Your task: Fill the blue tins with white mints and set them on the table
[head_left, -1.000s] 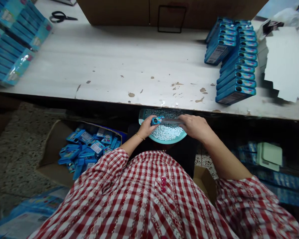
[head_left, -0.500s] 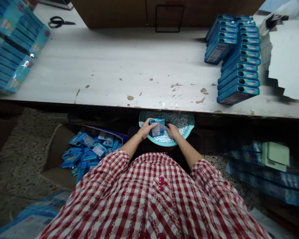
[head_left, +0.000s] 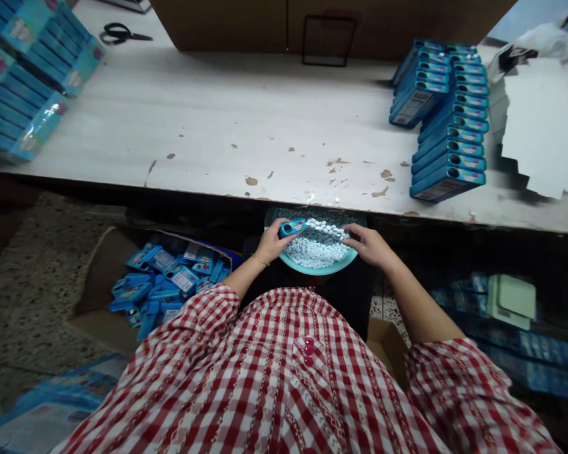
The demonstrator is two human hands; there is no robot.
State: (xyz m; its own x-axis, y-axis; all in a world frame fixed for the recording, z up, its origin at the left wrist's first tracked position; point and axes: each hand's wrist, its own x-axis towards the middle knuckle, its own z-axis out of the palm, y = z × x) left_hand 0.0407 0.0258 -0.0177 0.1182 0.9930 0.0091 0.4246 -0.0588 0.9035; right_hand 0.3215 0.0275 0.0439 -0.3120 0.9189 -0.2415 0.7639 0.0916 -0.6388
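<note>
My left hand [head_left: 271, 243] is closed round a small blue box [head_left: 292, 227], tilted so that a narrow end with a dark round spot faces up. It is above the left side of a light turquoise basin [head_left: 334, 270] full of small white pellets [head_left: 312, 253]. My right hand [head_left: 370, 246] is over the basin's right rim with its fingers pinched together. From its fingertips a raised line of white pellets [head_left: 327, 227] stretches toward the box. What carries these pellets, if anything, I cannot make out.
On the left floor stands a cardboard box [head_left: 92, 309] of jumbled blue boxes [head_left: 170, 280]. Rows of upright blue boxes [head_left: 447, 164] stand on the white table [head_left: 218, 113], with wrapped packs [head_left: 28, 94] and scissors [head_left: 123, 33] at left. Its front edge overhangs the basin.
My right hand has come up out of the pellets and moved right, with the raised line of pellets now showing. The left hand has tipped the box from its broad face to its narrow end.
</note>
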